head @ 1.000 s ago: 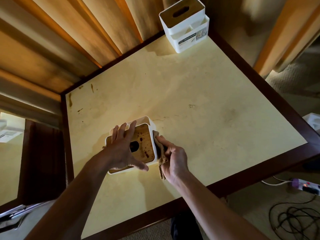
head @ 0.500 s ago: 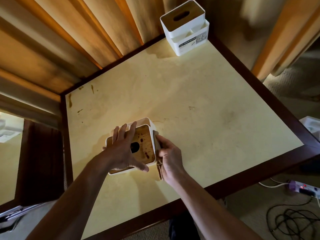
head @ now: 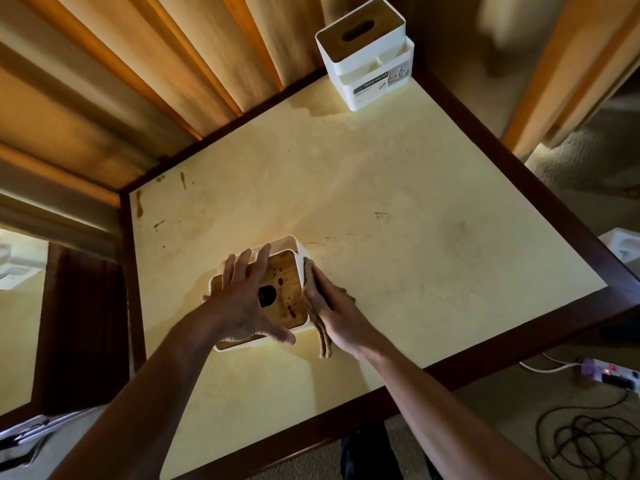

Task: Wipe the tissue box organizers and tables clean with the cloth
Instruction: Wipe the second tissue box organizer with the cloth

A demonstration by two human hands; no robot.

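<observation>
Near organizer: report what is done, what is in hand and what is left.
Done: nothing looks finished. In hand: the left hand steadies the near organizer while the right hand presses the cloth on its side. Left: brown spots on its wooden lid, table stains, the far organizer.

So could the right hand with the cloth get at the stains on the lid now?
Probably yes: the right hand presses the cloth beside the lid, whose stains lie uncovered.

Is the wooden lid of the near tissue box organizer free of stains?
No, the wooden lid shows dark drip stains beside its slot, right of the left hand.
</observation>
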